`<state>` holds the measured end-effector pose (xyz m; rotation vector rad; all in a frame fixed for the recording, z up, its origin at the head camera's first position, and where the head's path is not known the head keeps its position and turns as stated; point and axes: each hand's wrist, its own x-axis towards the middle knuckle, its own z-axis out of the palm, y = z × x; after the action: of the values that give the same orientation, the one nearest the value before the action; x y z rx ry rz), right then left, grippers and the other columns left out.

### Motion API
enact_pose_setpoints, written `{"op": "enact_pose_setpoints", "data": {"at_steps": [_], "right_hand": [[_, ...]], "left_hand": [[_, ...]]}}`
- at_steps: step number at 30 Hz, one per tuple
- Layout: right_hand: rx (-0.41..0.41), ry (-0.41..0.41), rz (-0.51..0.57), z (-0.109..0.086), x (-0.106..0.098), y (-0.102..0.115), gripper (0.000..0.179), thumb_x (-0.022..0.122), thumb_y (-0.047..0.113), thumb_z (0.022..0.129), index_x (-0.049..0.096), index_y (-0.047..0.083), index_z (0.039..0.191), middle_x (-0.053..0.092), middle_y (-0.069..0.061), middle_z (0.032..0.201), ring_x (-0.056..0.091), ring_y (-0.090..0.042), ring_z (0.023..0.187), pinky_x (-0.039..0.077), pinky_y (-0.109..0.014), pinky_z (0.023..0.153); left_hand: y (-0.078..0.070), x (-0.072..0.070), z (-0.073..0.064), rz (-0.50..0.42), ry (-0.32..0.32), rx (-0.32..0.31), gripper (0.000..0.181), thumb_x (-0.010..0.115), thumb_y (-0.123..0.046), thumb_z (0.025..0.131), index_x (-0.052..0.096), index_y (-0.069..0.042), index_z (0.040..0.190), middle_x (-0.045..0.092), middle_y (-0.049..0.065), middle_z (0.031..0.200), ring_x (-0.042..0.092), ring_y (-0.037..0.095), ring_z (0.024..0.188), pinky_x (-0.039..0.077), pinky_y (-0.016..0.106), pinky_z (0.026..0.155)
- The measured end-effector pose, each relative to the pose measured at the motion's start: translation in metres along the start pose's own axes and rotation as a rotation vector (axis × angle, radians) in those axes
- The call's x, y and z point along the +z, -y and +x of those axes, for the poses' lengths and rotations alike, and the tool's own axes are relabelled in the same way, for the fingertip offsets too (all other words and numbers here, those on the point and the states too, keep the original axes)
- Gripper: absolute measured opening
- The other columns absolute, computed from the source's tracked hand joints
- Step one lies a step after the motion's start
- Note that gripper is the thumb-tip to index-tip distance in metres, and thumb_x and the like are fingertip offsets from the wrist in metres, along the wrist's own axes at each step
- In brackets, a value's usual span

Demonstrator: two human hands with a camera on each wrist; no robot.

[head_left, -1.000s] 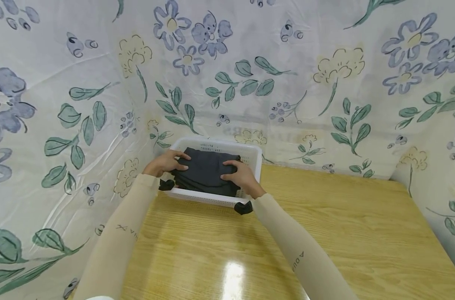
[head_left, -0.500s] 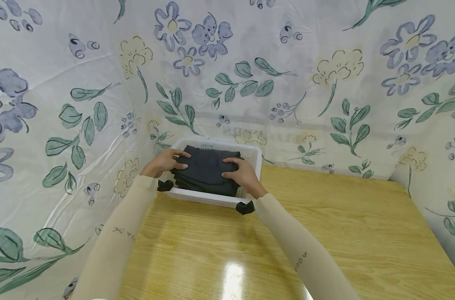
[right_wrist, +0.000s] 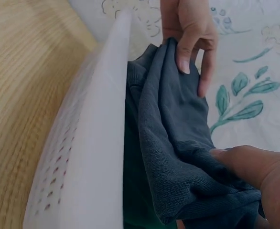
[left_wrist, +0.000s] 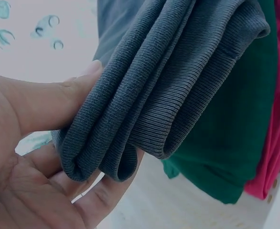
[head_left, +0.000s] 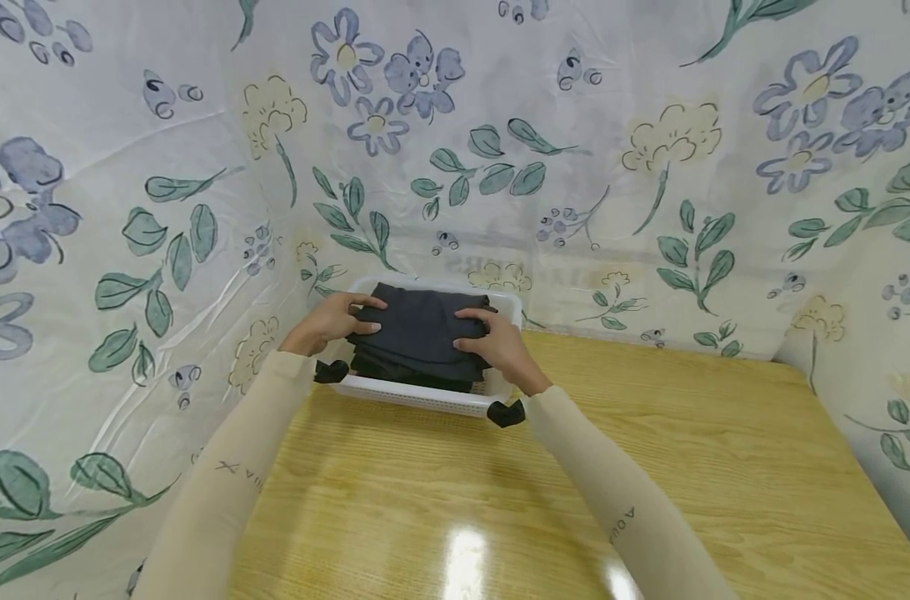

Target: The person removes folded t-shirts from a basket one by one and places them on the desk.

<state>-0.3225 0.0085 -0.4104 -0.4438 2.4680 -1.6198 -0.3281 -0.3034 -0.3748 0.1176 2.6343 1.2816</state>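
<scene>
Both hands hold a folded dark grey garment (head_left: 421,325) by its two sides, at the top of a white perforated basket (head_left: 417,400). My left hand (head_left: 327,323) pinches its left end, thumb on top and fingers beneath, and ribbed edges show in the left wrist view. On the other side, my right hand (head_left: 500,342) grips the right end, its thumb (right_wrist: 247,162) on the cloth and its fingers mostly hidden below. Beneath the grey garment lie a green folded cloth (left_wrist: 226,162) and a pink one (left_wrist: 277,129).
The basket stands on a wood-grain table (head_left: 650,433), close to the corner of a floral curtain (head_left: 500,208). Dark wrist-worn devices (head_left: 506,413) hang below each wrist near the basket's front rim.
The grey garment has risen a little and shifted slightly right, so more of the dark cloth under it shows. The right hand has moved up and right with it; the left has barely moved.
</scene>
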Motion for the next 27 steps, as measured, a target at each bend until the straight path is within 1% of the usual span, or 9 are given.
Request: {"op": "enact_pose_setpoints", "data": {"at_steps": [7,11,16,19,21,25,27], "right_hand": [[-0.018,-0.003,0.019,-0.005,-0.016,-0.001,0.049,0.080,0.015,0.092,0.066,0.023,0.139,0.043,-0.012,0.157,0.052,-0.032,0.135,0.053,-0.046,0.099],[-0.006,0.001,0.009,-0.011,-0.026,-0.001,0.049,0.080,0.017,0.093,0.066,0.025,0.139,0.047,-0.013,0.154,0.054,-0.031,0.133,0.053,-0.046,0.098],[-0.002,0.004,-0.025,-0.015,-0.037,-0.001,0.050,0.080,0.019,0.093,0.065,0.027,0.140,0.050,-0.015,0.151,0.056,-0.030,0.130,0.054,-0.045,0.096],[-0.010,-0.002,-0.048,-0.018,-0.044,-0.001,0.050,0.079,0.019,0.093,0.065,0.028,0.140,0.051,-0.015,0.150,0.057,-0.030,0.129,0.054,-0.045,0.096],[-0.014,-0.010,-0.060,-0.020,-0.049,0.000,0.050,0.080,0.019,0.093,0.065,0.028,0.140,0.052,-0.015,0.149,0.058,-0.030,0.128,0.054,-0.045,0.095],[-0.011,-0.022,-0.041,-0.025,-0.060,0.000,0.050,0.080,0.019,0.092,0.065,0.029,0.139,0.051,-0.014,0.150,0.056,-0.030,0.130,0.054,-0.045,0.097],[-0.011,-0.022,-0.028,-0.028,-0.065,-0.001,0.050,0.080,0.018,0.093,0.065,0.029,0.139,0.050,-0.014,0.152,0.055,-0.031,0.132,0.054,-0.046,0.097]], "left_hand": [[-0.014,0.007,-0.001,0.027,-0.032,0.023,0.048,0.073,-0.013,0.098,0.060,-0.012,0.144,0.045,0.024,0.152,0.047,0.043,0.134,0.039,0.060,0.110],[-0.019,0.013,-0.001,0.025,-0.028,0.035,0.048,0.073,-0.014,0.098,0.060,-0.014,0.144,0.041,0.022,0.155,0.046,0.043,0.135,0.039,0.060,0.109],[-0.024,0.020,0.000,0.007,-0.017,0.060,0.048,0.072,-0.011,0.098,0.059,-0.010,0.145,0.039,0.022,0.156,0.049,0.042,0.132,0.040,0.059,0.109],[-0.030,0.024,0.000,-0.005,-0.016,0.076,0.048,0.072,-0.009,0.098,0.059,-0.010,0.145,0.045,0.023,0.152,0.052,0.039,0.128,0.040,0.057,0.109],[-0.035,0.026,-0.001,-0.012,-0.015,0.088,0.048,0.071,-0.009,0.098,0.059,-0.010,0.145,0.050,0.024,0.146,0.055,0.038,0.123,0.042,0.055,0.107],[-0.045,0.033,-0.001,-0.018,-0.015,0.105,0.049,0.071,-0.009,0.099,0.058,-0.011,0.146,0.057,0.023,0.137,0.059,0.036,0.116,0.047,0.050,0.101],[-0.050,0.036,-0.001,-0.021,-0.018,0.110,0.049,0.071,-0.008,0.099,0.058,-0.011,0.146,0.057,0.023,0.137,0.059,0.035,0.117,0.048,0.049,0.100]]}}
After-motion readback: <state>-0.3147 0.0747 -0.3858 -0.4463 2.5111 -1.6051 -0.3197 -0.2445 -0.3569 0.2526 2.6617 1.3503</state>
